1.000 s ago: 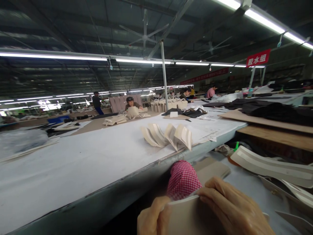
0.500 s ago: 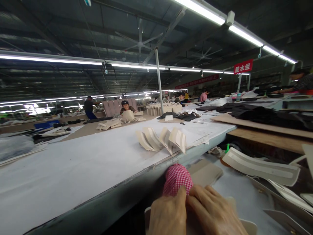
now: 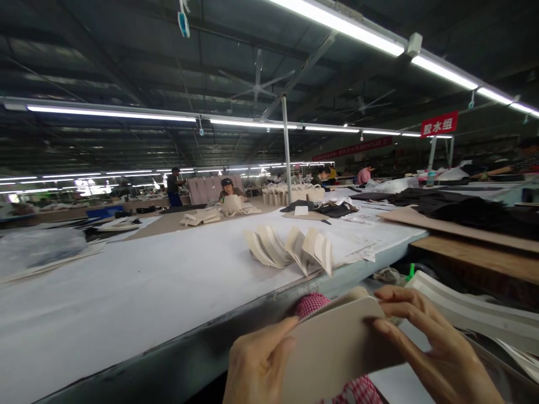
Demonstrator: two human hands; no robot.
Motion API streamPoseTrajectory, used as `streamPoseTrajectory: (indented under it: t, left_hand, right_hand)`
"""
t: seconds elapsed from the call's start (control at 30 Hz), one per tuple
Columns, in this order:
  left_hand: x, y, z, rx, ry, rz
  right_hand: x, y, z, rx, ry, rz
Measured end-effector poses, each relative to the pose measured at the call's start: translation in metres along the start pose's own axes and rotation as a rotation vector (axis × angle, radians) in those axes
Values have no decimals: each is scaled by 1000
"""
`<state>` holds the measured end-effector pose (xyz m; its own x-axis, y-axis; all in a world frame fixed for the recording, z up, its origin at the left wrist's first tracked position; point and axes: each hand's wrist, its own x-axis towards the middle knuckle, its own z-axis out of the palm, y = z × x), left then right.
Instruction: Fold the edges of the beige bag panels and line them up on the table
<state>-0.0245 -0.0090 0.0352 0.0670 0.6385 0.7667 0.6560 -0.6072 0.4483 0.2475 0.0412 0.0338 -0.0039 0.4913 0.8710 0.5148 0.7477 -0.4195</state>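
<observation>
A beige panel (image 3: 332, 350) with rounded corners is held up between my hands, just below the table edge. My left hand (image 3: 256, 362) grips its left side, thumb on the near face. At the upper right corner, my right hand (image 3: 433, 342) pinches the panel between thumb and fingers. A second beige layer shows behind its top edge; whether it is a separate piece I cannot tell. Red-and-white checked cloth (image 3: 310, 304) shows behind and below the panel. Several curved beige pieces (image 3: 269, 247) stand on the white-covered table (image 3: 147, 292) ahead.
The table's grey edge (image 3: 202, 336) runs diagonally in front of me. More pale curved strips (image 3: 458, 306) lie at the right, below a wooden board (image 3: 475, 255). Dark sheets (image 3: 455, 205) are piled behind. A person (image 3: 229, 189) sits across the table.
My hands were close together and low over the checked cloth. Now they are apart, with the beige panel raised between them. The view has shifted slightly left and up.
</observation>
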Motion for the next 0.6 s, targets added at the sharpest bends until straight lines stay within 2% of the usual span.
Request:
streamPoseTrajectory:
  t: [0.17, 0.23, 0.33, 0.43, 0.6]
  left_hand:
    - [-5, 7, 0, -64, -82, 25]
    - [-7, 8, -1, -90, -145, 34]
    - [-10, 8, -4, -113, -208, 23]
    - [-14, 6, -4, -144, -242, 24]
    - [-20, 3, -4, -252, -243, 82]
  right_hand:
    - [-5, 8, 0, 265, -182, 436]
    - [-5, 6, -2, 368, -200, 566]
    - [-3, 4, -3, 502, -196, 656]
    - [-4, 6, -1, 591, -205, 685]
    - [-8, 7, 1, 577, -172, 722]
